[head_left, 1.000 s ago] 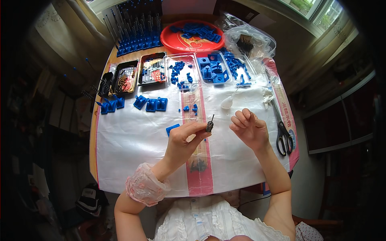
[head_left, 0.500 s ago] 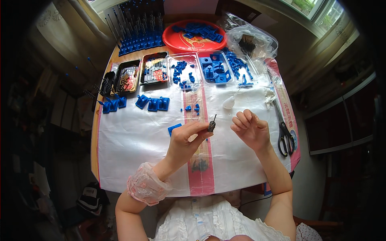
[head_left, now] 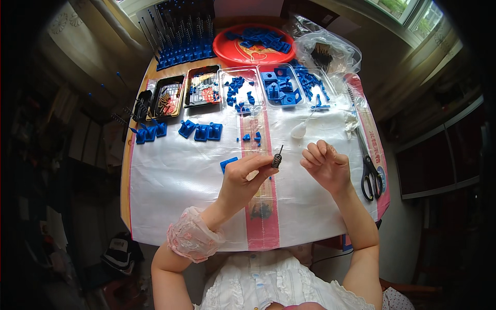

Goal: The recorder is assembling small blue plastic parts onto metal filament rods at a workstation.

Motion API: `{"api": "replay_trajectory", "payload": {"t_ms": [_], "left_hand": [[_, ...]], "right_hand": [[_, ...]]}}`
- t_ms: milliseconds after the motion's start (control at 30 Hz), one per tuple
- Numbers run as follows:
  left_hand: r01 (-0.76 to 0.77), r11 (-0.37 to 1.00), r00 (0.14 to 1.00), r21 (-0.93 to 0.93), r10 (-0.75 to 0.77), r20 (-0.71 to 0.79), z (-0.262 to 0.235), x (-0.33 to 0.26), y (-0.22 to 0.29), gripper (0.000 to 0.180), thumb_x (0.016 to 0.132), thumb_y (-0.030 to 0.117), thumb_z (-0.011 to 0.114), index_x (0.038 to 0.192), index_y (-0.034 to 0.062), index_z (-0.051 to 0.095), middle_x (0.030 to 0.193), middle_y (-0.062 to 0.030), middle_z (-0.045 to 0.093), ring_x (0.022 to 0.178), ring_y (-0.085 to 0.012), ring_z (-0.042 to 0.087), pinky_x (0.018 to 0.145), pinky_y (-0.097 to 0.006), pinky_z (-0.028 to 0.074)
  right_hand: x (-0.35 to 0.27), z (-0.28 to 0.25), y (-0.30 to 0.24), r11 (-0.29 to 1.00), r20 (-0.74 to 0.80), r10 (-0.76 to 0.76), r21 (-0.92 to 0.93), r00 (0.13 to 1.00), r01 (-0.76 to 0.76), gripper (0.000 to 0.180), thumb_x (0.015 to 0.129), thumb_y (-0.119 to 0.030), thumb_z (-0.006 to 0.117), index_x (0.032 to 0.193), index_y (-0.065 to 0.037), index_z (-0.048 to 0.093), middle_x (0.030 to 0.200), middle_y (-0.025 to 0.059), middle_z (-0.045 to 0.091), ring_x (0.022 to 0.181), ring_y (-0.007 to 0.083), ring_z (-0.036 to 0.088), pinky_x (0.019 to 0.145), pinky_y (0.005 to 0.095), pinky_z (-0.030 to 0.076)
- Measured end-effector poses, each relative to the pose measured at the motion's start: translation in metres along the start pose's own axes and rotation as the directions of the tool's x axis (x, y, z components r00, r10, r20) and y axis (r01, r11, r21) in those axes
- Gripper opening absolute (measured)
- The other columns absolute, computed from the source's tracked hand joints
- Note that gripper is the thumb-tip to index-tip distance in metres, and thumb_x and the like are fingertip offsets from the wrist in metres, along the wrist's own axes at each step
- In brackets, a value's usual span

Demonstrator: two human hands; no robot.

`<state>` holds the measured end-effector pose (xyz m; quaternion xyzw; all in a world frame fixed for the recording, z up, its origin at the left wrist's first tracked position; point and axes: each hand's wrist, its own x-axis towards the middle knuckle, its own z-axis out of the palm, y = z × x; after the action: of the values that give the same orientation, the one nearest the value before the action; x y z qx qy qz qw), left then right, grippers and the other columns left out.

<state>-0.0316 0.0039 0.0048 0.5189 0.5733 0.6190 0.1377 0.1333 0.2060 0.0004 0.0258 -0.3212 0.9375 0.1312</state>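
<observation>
My left hand pinches a dark coil spring between thumb and fingers, its straight end pointing up. To the right of it, and apart from it, my right hand is raised with curled fingers and the thumb drawn in. Whether anything small sits in those fingers is hidden. A blue plastic block lies on the white sheet, partly behind my left hand. Just beyond are several small blue pieces. A white teardrop-shaped thing rests beyond my right hand.
Blue assemblies stand at the left, before black trays and a clear tray of blue parts. Behind are a red basin, a plastic bag and rows of blue bases with springs. Black-handled scissors lie right.
The whole view has shifted slightly, so everything sits a little further right. Both hands keep nearly the same pose, with the spring still in the left one.
</observation>
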Motion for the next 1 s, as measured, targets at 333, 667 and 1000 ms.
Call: {"api": "replay_trajectory", "payload": {"t_ms": [333,667,1000], "left_hand": [[0.034,0.999,0.999,0.015,-0.034,0.0,0.0,0.001,0.006,0.022,0.087,-0.003,0.078,0.108,0.0014,0.076,0.094,-0.0091,0.077,0.082,-0.0164,0.074,0.073,-0.027,0.057],[-0.048,0.998,0.998,0.035,0.047,0.03,0.003,-0.002,0.002,0.026,0.088,0.0,0.079,0.114,-0.0004,0.073,0.095,-0.0113,0.073,0.081,-0.0219,0.071,0.068,-0.031,0.056],[0.037,0.993,0.999,0.113,-0.042,0.035,-0.005,0.002,0.019,0.027,0.089,-0.002,0.076,0.116,0.0015,0.075,0.101,-0.0109,0.076,0.087,-0.0199,0.074,0.074,-0.029,0.059]], "right_hand": [[-0.001,0.007,0.002,0.934,-0.091,-0.065,-0.357,0.994,0.029,0.012,0.098,-0.015,0.07,0.091,-0.007,0.067,0.079,-0.0008,0.051,0.078,0.0113,0.046,0.078,0.0295,0.04],[0.001,0.055,0.042,0.266,0.142,-0.376,-0.93,0.916,0.253,0.042,0.083,0.002,0.082,0.124,-0.003,0.073,0.083,0.0033,0.064,0.078,0.0117,0.059,0.072,0.0272,0.048],[0.009,0.064,0.043,0.109,0.157,-0.46,-0.967,0.874,0.232,0.02,0.083,0.001,0.082,0.103,-0.001,0.076,0.079,0.0045,0.063,0.07,0.0132,0.058,0.064,0.0278,0.046]]}}
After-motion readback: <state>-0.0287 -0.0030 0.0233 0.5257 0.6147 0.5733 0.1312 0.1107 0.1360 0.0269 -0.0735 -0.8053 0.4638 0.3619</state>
